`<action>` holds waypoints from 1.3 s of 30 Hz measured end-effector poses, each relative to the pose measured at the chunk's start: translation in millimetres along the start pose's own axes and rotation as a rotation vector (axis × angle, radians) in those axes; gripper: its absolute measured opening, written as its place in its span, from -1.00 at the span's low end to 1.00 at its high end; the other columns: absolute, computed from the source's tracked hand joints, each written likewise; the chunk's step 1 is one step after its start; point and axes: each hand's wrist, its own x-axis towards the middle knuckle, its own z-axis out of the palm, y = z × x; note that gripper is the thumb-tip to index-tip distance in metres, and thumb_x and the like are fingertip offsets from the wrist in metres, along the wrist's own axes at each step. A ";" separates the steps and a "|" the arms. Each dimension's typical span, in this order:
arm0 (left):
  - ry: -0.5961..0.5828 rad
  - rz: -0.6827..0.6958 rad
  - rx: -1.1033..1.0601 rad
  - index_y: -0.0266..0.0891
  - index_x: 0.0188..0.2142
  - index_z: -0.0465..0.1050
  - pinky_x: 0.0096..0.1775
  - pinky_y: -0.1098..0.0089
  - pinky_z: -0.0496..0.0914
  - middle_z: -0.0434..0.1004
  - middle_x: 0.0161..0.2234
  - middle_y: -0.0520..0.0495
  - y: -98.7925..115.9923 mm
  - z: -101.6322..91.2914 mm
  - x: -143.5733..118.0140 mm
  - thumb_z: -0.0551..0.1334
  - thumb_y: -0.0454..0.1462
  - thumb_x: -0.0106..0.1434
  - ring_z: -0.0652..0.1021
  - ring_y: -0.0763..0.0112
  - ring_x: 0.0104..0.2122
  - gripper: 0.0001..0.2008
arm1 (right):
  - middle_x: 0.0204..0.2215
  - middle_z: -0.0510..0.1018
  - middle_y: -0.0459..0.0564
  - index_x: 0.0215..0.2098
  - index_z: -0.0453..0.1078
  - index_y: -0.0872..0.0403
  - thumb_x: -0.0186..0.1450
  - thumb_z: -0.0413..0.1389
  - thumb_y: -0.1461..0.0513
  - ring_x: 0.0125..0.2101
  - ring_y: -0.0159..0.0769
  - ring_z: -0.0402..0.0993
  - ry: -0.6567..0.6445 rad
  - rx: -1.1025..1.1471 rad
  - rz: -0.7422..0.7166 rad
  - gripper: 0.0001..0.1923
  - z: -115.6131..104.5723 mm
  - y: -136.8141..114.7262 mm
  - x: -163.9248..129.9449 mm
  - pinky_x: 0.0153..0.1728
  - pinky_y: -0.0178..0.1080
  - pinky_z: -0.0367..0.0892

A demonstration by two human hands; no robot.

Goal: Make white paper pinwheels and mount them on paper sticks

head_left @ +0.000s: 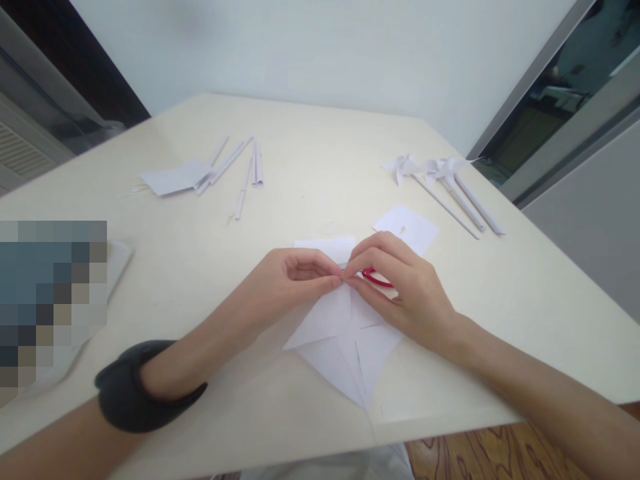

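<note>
A square white paper sheet (330, 320) with creases and slits running toward its middle lies in front of me. Over its far part, my left hand (305, 273) and my right hand (400, 280) meet, thumbs and fingertips pinched together. What sits between the fingertips is too small and covered to make out. Red-handled scissors (376, 279) lie under my right hand, mostly hidden. Beyond my hands are another white paper piece (325, 248) and a paper square with a small hole in its middle (407, 227).
Paper pinwheels (443, 170) on rolled paper sticks lie at the back right. Rolled paper tubes (230, 163) and a stack of paper (177, 179) are at the back left. A blurred-out object (50, 300) stands at the left edge. The table (320, 173) meets a wall behind.
</note>
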 end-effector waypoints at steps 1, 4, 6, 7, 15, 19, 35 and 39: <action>0.004 -0.008 -0.015 -0.16 -0.41 0.52 -0.36 0.57 0.37 0.57 -0.42 0.08 0.3 0.4 -0.5 0.29 -0.21 0.12 0.52 0.48 -0.38 -0.91 | -0.31 0.45 0.01 -0.30 0.38 0.12 0.28 0.03 0.36 -0.28 -0.34 0.34 0.010 -0.050 -0.045 -0.90 -0.3 0.7 -0.4 -0.31 -0.26 0.30; 0.002 -0.047 -0.067 -0.17 -0.40 0.53 -0.39 0.53 0.36 0.56 -0.42 0.06 0.5 1.6 -1.5 0.29 -0.19 0.11 0.51 0.45 -0.40 -0.89 | -0.32 0.49 0.00 -0.34 0.40 0.09 0.26 0.05 0.38 -0.34 -0.34 0.34 0.045 -0.201 -0.182 -0.88 -2.5 3.6 -1.4 -0.32 -0.22 0.26; -0.011 -0.071 -0.109 -0.19 -0.39 0.53 -0.38 0.51 0.36 0.56 -0.41 0.03 0.3 1.5 -1.4 0.29 -0.19 0.11 0.51 0.43 -0.39 -0.88 | -0.29 0.52 -0.01 -0.32 0.40 0.07 0.25 0.05 0.39 -0.34 -0.34 0.34 0.065 -0.270 -0.239 -0.86 -4.1 5.3 -1.9 -0.31 -0.21 0.25; -0.015 -0.076 -0.129 -0.19 -0.38 0.53 -0.38 0.50 0.36 0.56 -0.41 0.03 0.1 1.2 -1.1 0.29 -0.19 0.12 0.51 0.43 -0.39 -0.87 | -0.26 0.52 -0.01 -0.29 0.40 0.06 0.25 0.05 0.40 -0.33 -0.34 0.34 0.066 -0.296 -0.253 -0.84 -4.7 5.8 -2.2 -0.30 -0.20 0.25; 0.076 0.032 -0.067 -0.16 -0.38 0.55 -0.32 0.46 0.39 0.58 -0.39 0.02 1.6 -4.8 4.4 0.32 -0.21 0.07 0.52 0.40 -0.37 -0.89 | -0.09 0.47 0.06 -0.08 0.35 0.05 0.28 -0.03 0.41 -0.23 -0.26 0.32 -0.006 -0.443 -0.256 -0.70 -5.6 6.1 -1.7 -0.19 -0.12 0.23; 0.077 0.019 -0.005 -0.15 -0.41 0.55 -0.39 0.47 0.38 0.57 -0.43 0.03 1.4 -6.5 4.4 0.30 -0.18 0.09 0.51 0.41 -0.43 -0.88 | -0.09 0.43 0.04 -0.15 0.40 0.01 0.26 -0.04 0.43 -0.19 -0.26 0.33 -0.029 -0.301 -0.184 -0.68 -7.9 3.9 -0.2 -0.16 -0.10 0.24; 0.038 0.104 0.177 -0.17 -0.44 0.53 -0.37 0.50 0.35 0.57 -0.44 0.03 0.3 -0.3 -0.1 0.27 -0.17 0.12 0.51 0.42 -0.39 -0.86 | -0.24 0.37 -0.02 -0.38 0.39 0.06 0.23 0.10 0.28 -0.25 -0.32 0.34 -0.055 0.022 0.176 -0.96 -5.0 1.8 2.2 -0.27 -0.23 0.31; 0.042 0.103 0.180 -0.18 -0.45 0.53 -0.39 0.49 0.36 0.56 -0.46 0.03 1.0 1.6 -1.4 0.26 -0.16 0.13 0.52 0.41 -0.41 -0.85 | -0.27 0.37 -0.02 -0.39 0.37 0.06 0.23 0.09 0.33 -0.27 -0.33 0.34 -0.040 0.044 0.151 -0.94 -4.1 1.2 2.0 -0.28 -0.24 0.31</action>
